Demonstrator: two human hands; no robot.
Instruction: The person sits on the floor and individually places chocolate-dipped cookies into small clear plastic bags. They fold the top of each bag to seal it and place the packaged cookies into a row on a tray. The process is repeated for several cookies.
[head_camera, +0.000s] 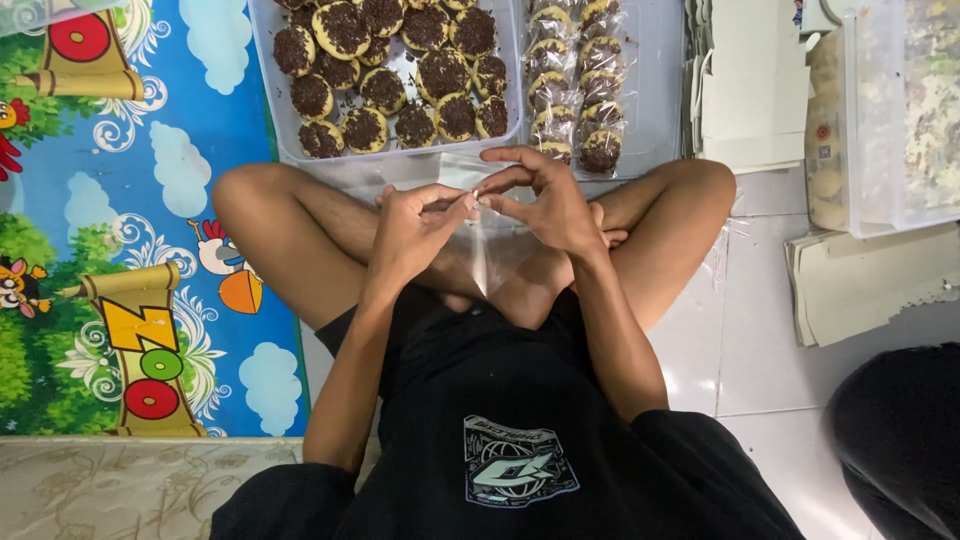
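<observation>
Now | left hand (415, 228) and right hand (548, 200) raised over lap | fingers of both pinched on clear plastic bag (490, 250)

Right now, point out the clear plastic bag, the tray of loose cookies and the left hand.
clear plastic bag (492, 255), head view, its middle below the fingers
tray of loose cookies (268, 100), head view, left wall
left hand (415, 232), head view, back of hand

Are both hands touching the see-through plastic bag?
Touching. The head view shows the left hand and right hand pinching the top edge of the clear plastic bag between their fingertips, with the bag hanging below them.
</observation>
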